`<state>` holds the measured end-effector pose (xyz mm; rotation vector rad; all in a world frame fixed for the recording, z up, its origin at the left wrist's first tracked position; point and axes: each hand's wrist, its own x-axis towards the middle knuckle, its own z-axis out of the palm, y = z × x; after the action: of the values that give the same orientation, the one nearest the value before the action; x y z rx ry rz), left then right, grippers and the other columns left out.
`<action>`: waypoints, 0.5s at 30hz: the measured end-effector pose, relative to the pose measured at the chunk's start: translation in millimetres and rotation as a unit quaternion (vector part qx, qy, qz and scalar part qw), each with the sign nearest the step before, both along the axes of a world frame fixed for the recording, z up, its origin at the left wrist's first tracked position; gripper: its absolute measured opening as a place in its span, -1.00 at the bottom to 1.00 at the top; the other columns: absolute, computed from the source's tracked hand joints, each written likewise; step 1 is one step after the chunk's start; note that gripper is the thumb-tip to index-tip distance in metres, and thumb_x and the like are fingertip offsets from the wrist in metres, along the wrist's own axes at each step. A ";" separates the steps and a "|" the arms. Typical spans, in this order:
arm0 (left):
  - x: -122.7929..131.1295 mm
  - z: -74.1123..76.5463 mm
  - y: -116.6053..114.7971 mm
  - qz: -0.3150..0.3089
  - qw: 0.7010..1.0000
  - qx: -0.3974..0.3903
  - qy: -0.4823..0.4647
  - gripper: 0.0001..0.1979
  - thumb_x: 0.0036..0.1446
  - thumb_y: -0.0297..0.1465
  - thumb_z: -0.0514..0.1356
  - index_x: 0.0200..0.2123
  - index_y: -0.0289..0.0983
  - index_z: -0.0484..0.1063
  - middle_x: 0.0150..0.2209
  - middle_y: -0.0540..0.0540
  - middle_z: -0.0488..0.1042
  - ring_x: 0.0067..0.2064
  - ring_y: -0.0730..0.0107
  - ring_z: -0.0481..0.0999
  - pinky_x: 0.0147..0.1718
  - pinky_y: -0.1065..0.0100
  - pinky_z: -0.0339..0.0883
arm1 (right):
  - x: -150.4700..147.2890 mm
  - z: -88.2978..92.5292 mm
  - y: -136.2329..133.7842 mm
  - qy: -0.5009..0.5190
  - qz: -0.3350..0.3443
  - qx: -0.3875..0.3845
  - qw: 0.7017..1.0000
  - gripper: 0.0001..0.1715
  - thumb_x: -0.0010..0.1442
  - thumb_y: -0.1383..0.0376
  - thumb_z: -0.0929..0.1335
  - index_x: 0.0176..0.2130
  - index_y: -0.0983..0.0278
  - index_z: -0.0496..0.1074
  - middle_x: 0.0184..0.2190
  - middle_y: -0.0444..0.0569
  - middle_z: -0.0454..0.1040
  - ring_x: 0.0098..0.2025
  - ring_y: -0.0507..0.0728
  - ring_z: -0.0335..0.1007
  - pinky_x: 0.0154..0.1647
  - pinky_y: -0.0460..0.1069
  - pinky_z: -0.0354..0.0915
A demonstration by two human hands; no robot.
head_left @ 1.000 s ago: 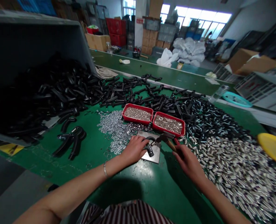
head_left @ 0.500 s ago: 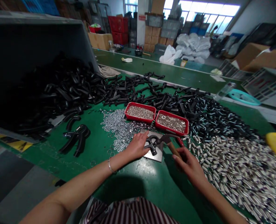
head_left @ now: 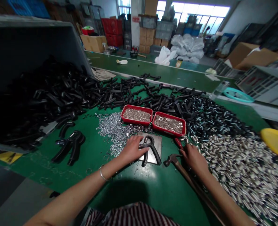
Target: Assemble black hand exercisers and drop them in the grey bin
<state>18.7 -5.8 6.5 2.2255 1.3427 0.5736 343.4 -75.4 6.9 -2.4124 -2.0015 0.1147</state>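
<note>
A black hand grip exerciser [head_left: 150, 145] with two splayed handles lies on a square metal plate [head_left: 158, 142]. My left hand [head_left: 134, 148] is closed on its left side, thumb across the near handle. My right hand [head_left: 194, 157] has its fingers closed at the lower end of a red-handled tool [head_left: 179, 143] right of the plate; the tool's working end is not clear. A claw hammer [head_left: 179, 165] lies on the green table, its head near the plate and its wooden handle running under my right forearm. Another hand grip [head_left: 72, 146] lies at the left.
Two red trays [head_left: 153, 124] of small metal parts stand behind the plate, beside scattered nuts [head_left: 113, 127]. Metal cylinders [head_left: 242, 169] are heaped at right. Black handles [head_left: 120, 94] spread across the back and spill from a grey bin [head_left: 76, 44]. A yellow lid [head_left: 276, 142] sits far right.
The hammer has left my right hand and lies on the table. My right hand has moved to the red-handled tool. The hand grip on the plate has turned, handles now toward me.
</note>
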 end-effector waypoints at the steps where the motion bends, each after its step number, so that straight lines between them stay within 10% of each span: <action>1: 3.4 -1.8 -5.8 0.002 1.000 0.014 0.014 -0.44 0.12 -0.12 0.27 0.11 -0.29 0.33 0.07 -0.26 0.40 0.14 -0.05 0.32 0.15 -0.05 0.19 | -1.6 -0.6 6.1 -0.017 0.003 -0.014 1.000 -0.69 0.38 0.10 0.19 -0.12 0.27 0.34 -0.13 0.16 0.44 -0.21 0.26 0.49 -0.36 0.03 0.28; 9: 6.9 -3.3 8.8 -0.049 0.999 0.005 -0.010 -0.59 0.15 -0.29 0.27 0.05 -0.26 0.38 0.04 -0.20 0.42 0.12 0.04 0.33 0.16 0.01 0.18 | -2.9 29.7 19.5 0.143 0.031 0.071 0.987 -0.83 0.26 0.16 0.30 -0.25 0.21 0.28 -0.35 0.03 0.51 -0.34 0.23 0.49 -0.35 0.05 0.31; 15: -3.9 -9.8 10.6 -0.061 0.996 -0.004 -0.061 -0.58 0.15 -0.28 0.30 0.06 -0.22 0.37 0.12 -0.17 0.39 0.18 0.07 0.31 0.22 0.01 0.12 | -76.7 47.3 36.4 0.615 -0.002 0.114 0.781 -0.63 0.18 0.00 0.42 -0.20 0.19 0.34 -0.37 -0.04 0.58 -0.36 0.21 0.57 -0.35 0.08 0.49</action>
<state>14.8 4.9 -3.3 2.2089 1.1387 0.6481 266.8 -39.0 54.2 -1.4118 -1.2162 1.0456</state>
